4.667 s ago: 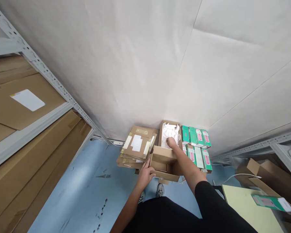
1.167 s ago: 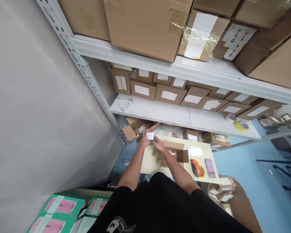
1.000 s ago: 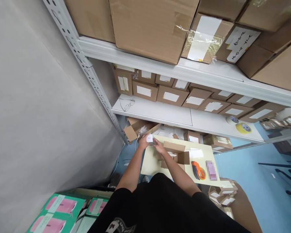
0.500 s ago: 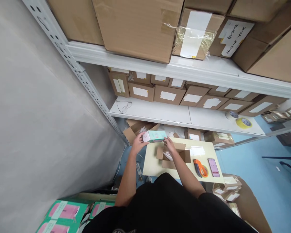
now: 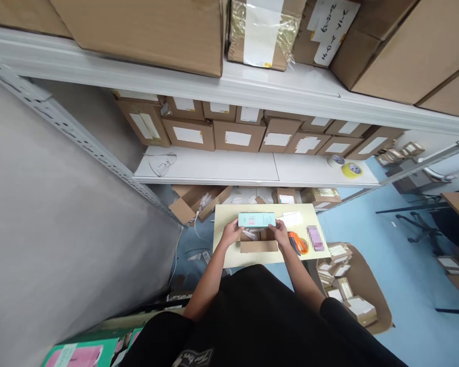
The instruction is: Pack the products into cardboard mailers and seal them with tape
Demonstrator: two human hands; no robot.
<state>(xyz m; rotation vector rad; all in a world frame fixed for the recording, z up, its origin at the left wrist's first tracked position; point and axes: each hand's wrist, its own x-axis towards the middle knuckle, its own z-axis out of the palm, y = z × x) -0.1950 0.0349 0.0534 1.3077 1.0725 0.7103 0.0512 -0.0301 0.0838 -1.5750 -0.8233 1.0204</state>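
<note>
A mint-green carton (image 5: 256, 219) with small pink print is held level by both hands. My left hand (image 5: 232, 233) grips its left end, and my right hand (image 5: 279, 232) grips its right end. Just beneath the carton stands an open cardboard box (image 5: 258, 246), partly hidden by it, with some white material inside. The box rests on a pale yellow table (image 5: 229, 260). Close to my right hand lie an orange tape dispenser (image 5: 299, 243) and a phone (image 5: 315, 238). White papers (image 5: 290, 219) lie behind that hand.
A white shelf (image 5: 229, 165) with several labelled cartons runs behind the table, holding glasses (image 5: 164, 164) and a yellow tape roll (image 5: 352, 170). An opened box (image 5: 199, 201) sits at the table's far left. A large bin (image 5: 382, 306) of small parcels stands to the right.
The carton has moved from the box's upper left to above the box and turned level. My right hand has shifted to its right end. The camera view has swung to the right.
</note>
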